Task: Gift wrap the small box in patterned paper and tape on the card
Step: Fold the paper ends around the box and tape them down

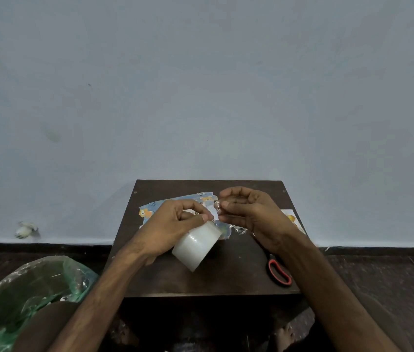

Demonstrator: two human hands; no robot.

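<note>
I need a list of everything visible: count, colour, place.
tape roll: one, clear-white, in left hand
tape end: one, clear, between the hands
patterned paper: one, light blue, table's far side
card: one, white-yellow, table's right edge
scissors: one, red-black handle, table's right
table: one, dark brown, centre
plastic bag: one, green, lower left
left hand: grips tape roll
right hand: pinches tape end

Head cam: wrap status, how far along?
Done: unclear; patterned paper lies on the table, box hidden behind hands. In hand: left hand grips the tape roll, right hand pinches the tape strip coming off it. Left: taping the wrap and the card, lying loose at the table's right edge.
</note>
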